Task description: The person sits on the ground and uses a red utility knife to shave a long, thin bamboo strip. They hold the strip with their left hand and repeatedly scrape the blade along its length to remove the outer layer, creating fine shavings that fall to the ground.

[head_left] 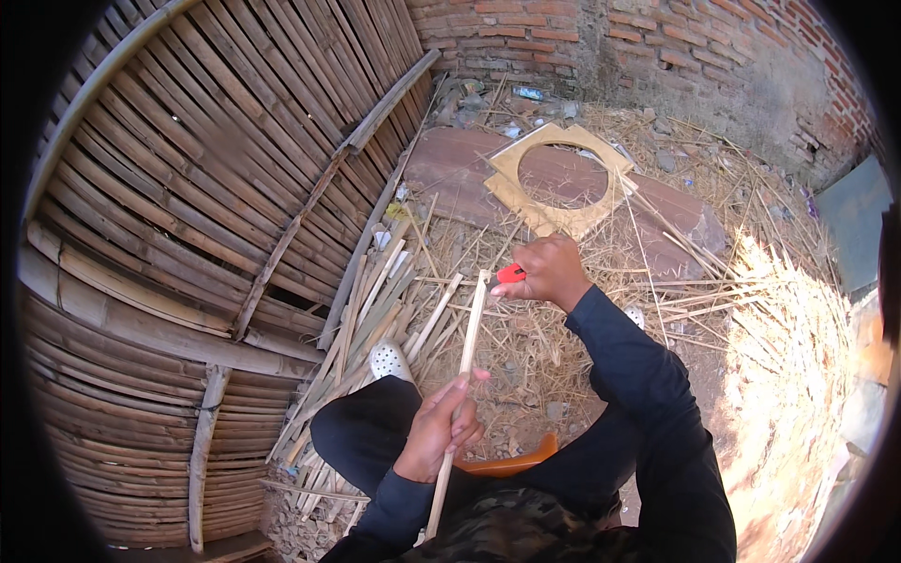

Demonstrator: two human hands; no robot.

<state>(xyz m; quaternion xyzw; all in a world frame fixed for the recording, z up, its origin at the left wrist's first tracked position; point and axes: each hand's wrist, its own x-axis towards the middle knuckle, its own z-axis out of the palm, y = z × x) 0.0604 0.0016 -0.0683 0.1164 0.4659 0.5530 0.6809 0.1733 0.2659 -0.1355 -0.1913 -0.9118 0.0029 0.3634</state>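
Observation:
My left hand (439, 428) is closed around a pale split bamboo strip (473, 328), which slants up and away from my lap. In my right hand (551, 269) is a red-handled knife (511, 273), gripped in a fist at the far end of the strip. Its dark blade is small in view and appears to meet the strip near the tip; how deep it sits, I cannot tell.
Several bamboo strips (361, 328) lie beside the bamboo slat wall (188, 188) at left. Beyond my hands, a board with a round hole (504, 169) rests on a brown slab (441, 174). Shavings cover the ground, and a brick wall (694, 56) closes the back.

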